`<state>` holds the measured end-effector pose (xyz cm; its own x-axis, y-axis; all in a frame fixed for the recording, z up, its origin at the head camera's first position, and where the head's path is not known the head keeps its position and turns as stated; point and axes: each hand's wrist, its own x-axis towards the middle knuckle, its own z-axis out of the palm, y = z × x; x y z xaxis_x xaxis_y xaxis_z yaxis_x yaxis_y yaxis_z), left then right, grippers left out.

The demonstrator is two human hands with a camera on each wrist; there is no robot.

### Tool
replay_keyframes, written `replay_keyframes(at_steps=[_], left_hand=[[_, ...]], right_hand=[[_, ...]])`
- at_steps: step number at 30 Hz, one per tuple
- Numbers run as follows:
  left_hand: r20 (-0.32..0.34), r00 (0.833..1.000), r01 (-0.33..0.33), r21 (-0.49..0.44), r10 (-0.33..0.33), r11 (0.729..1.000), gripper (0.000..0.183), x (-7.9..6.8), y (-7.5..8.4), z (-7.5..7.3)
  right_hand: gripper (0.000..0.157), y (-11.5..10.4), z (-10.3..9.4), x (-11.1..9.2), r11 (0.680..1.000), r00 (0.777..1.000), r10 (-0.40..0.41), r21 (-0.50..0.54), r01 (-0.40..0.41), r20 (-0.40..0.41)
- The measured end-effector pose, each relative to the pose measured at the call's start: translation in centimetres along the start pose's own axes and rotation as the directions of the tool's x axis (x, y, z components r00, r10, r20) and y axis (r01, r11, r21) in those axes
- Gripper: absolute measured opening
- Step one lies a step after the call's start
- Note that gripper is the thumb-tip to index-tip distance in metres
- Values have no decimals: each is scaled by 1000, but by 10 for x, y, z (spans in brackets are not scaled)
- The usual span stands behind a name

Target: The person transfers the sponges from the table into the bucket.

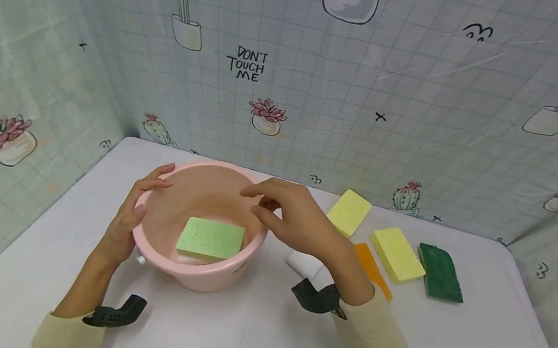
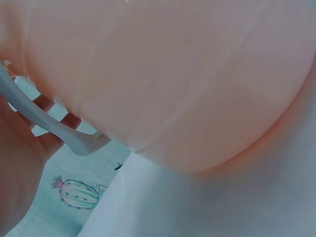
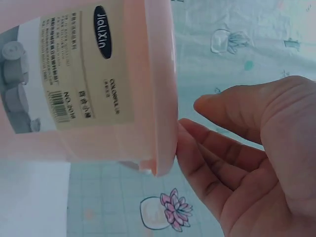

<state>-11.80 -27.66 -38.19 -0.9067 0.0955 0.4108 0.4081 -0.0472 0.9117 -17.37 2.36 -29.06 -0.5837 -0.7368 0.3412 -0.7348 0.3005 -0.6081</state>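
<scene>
A pink plastic bucket [image 1: 205, 281] stands on the white table, with a light green sponge [image 1: 211, 238] lying inside it. My left hand [image 1: 123, 226] grips the bucket's left side, its fingertips over the rim. In the left wrist view a pale curved handle [image 2: 54, 128] crosses in front of that hand. Above the right rim hovers my right hand [image 1: 292, 214], fingers loosely bent and thumb apart, with nothing between them. From the right wrist camera, a printed label [image 3: 84, 69] shows on the bucket's outer wall, and the fingers are close to its rim.
Right of the bucket lie two yellow sponges [image 1: 397, 255], a dark green scouring pad [image 1: 440, 273] and a flat orange piece [image 1: 372, 270]. A white block [image 1: 305, 264] is partly hidden by my right forearm. Patterned cloth [image 1: 322, 97] hangs behind the table.
</scene>
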Motion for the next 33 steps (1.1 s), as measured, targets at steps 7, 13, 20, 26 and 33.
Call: replay_keyframes(at_steps=[7,13,20,26,33], left_hand=[[26,996,-80,-27,80,996,42,1,-2,2],[21,997,-79,-36,80,996,42,1,-4,1],[22,997,-76,-39,76,996,41,-1,-2,1],[29,997,-64,-36,65,997,42,0,-2,2],[19,997,-71,-52,72,996,41,-1,-2,3]], right_hand=[[26,6,0,-19,998,992,-39,34,43,-120],[25,12,-3,-33,998,984,-37,38,45,-174],[27,30,-6,-55,999,970,54,19,-51,-239],[29,51,-9,-75,990,953,136,9,-139,-270],[30,78,-15,-96,962,924,245,-42,-268,-293]])
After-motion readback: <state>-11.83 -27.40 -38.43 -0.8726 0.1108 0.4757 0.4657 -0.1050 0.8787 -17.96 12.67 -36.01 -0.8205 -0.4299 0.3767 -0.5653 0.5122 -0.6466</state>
